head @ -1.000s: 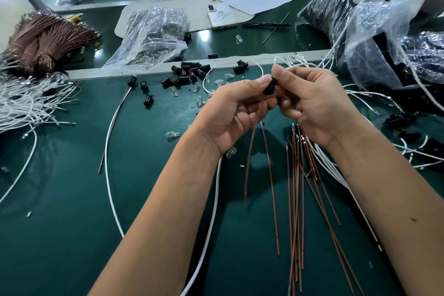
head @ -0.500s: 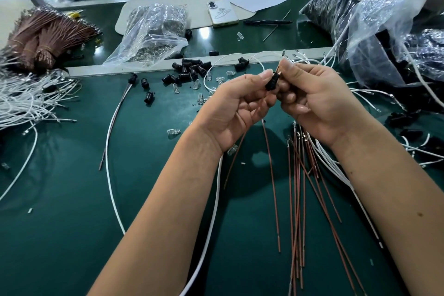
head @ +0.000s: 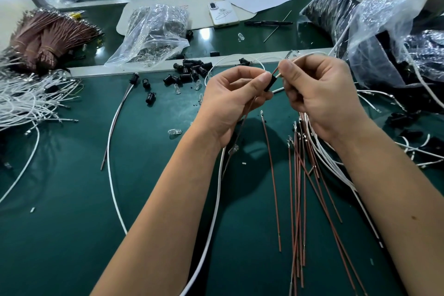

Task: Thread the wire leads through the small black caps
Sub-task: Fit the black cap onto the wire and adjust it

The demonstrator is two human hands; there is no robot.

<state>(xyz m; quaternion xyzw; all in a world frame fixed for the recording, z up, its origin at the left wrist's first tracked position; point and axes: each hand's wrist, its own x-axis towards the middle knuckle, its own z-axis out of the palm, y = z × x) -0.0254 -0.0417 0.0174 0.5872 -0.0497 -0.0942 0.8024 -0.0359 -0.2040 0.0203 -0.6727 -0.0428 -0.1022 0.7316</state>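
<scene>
My left hand [head: 230, 101] pinches a small black cap [head: 270, 81] between thumb and forefinger above the green mat. A red lead and a white lead stick out of the cap's upper end, and my right hand [head: 319, 94] pinches their ends [head: 278, 72] just above it. The brown-red wire [head: 240, 127] hangs down from under my left hand, and the long white wire [head: 213, 211] trails toward the front edge. A pile of loose black caps [head: 192, 71] lies behind my hands. One finished cap on wires [head: 133, 78] rests to the left.
Loose brown-red wires [head: 300, 187] fan out on the mat under my right arm. White wire bundles [head: 26, 101] lie at the left, brown wire bundles [head: 48, 38] behind them. Clear bags [head: 153, 33], a phone [head: 223, 14], a pen [head: 268, 23] and dark bags [head: 384, 38] sit behind.
The lead ends have come out further through the cap's top, and my right hand has shifted from the cap to pinching those ends. The hanging brown wire swung left.
</scene>
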